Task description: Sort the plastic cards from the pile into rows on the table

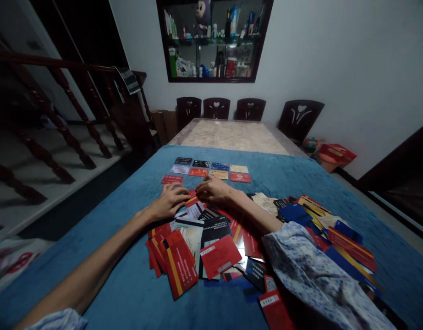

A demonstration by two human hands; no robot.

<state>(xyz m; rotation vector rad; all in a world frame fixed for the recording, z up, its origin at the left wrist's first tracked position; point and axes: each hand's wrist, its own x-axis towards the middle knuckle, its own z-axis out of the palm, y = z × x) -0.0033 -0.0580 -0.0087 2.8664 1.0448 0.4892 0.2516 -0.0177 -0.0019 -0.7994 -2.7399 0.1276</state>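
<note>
A red card with a yellow stripe (pixel 191 199) lies between my two hands, at the far edge of a loose heap of cards (pixel 214 229). My left hand (pixel 168 200) rests with spread, slightly bent fingers, their tips at the card's left side. Over its right side bends my right hand (pixel 216 189), with fingers closed on the card; its fingertips are partly hidden. Just beyond, cards lie face up in rows: a black card (pixel 183 161), a blue card (pixel 220 166), a cream card (pixel 239 169) and several others. A single red card (pixel 172 179) begins the nearest row.
A blue cloth (pixel 129 256) covers the near table. More cards (pixel 321 220) spread on the right, partly under my right forearm. Beyond stands a marble-patterned tabletop (pixel 228 133) with dark chairs (pixel 216 108). A wooden railing (pixel 70 66) runs along the left.
</note>
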